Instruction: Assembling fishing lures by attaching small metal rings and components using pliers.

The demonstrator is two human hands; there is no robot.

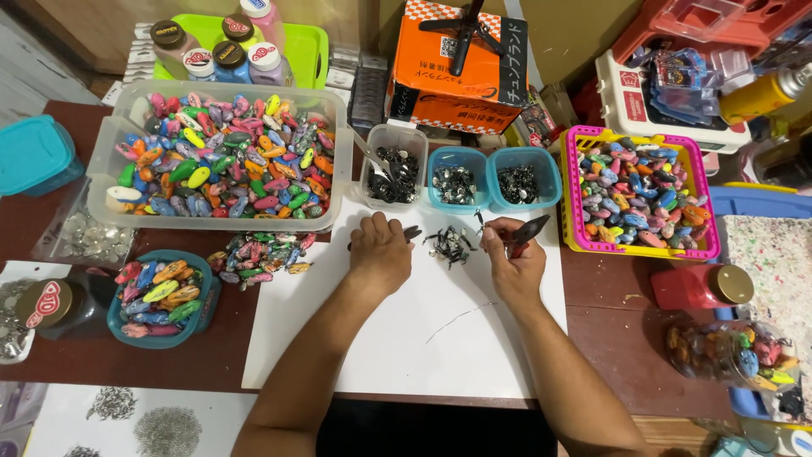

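Nearest me, at the lower left of the frame, a white sheet (127, 419) carries two grey heaps of tiny metal bits. Above it, in the centre of the frame, my forearms reach up over the big white board (406, 338) that lies on the brown bench (626, 338).

My left hand (381, 252) is curled knuckles-up on the board, its fingers closed on a small dark piece (412, 231) that pokes out to the right. My right hand (512, 258) is closed around red-handled pliers (526, 233) with the dark tips pointing up and right. Between my two hands, on the board, sits a small pile of dark metal hooks (448, 245).

To the left of centre a round teal bowl (161, 296) is heaped with painted lure bodies, and a loose cluster of more bodies (258, 252) lies just beside it on the bench.

Farther up, three small tubs (461, 176) of dark hardware stand in a row. At the upper left a big clear bin (224, 156) is full of colourful bodies; on the right a pink basket (639, 190) holds another heap.

I judge the job well short of done: only the few hooks are out by my hands, and both large containers are full. I cannot tell which heap is finished stock.
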